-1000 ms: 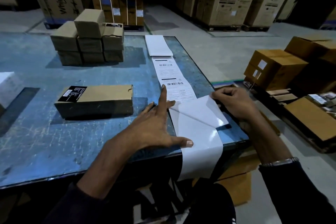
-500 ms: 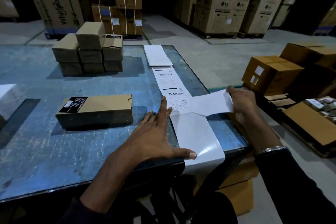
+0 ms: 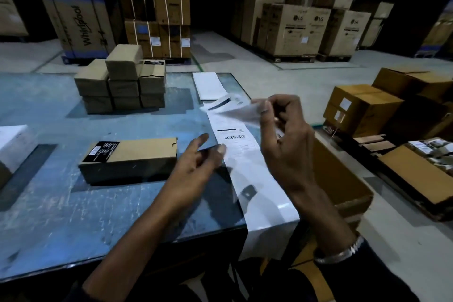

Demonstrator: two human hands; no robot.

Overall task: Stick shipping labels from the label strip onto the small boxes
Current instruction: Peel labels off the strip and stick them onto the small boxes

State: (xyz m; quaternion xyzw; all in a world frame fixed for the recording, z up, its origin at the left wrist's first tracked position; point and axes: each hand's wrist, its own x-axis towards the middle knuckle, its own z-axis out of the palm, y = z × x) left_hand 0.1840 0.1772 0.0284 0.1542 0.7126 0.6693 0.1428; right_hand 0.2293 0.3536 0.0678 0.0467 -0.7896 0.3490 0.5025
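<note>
A long white label strip (image 3: 255, 179) runs down the right side of the blue table (image 3: 49, 203) and hangs over its front edge. My right hand (image 3: 284, 144) pinches a peeled label (image 3: 235, 108), blurred, in the air above the strip. My left hand (image 3: 196, 164) hovers just left of the strip, fingers relaxed, holding nothing. A flat brown box (image 3: 130, 158) with a black sticker lies left of my left hand. A stack of small brown boxes (image 3: 122, 81) stands at the back of the table.
A white box (image 3: 12, 144) sits at the table's left edge. Brown cartons (image 3: 362, 108) and flat cardboard (image 3: 416, 174) lie on the floor at right. An open carton (image 3: 343, 179) stands beside the table's right edge. Large appliance cartons (image 3: 301, 29) line the back.
My right hand has pulled the label free of the strip and raised it. My left hand has lifted off the strip and shifted slightly left.
</note>
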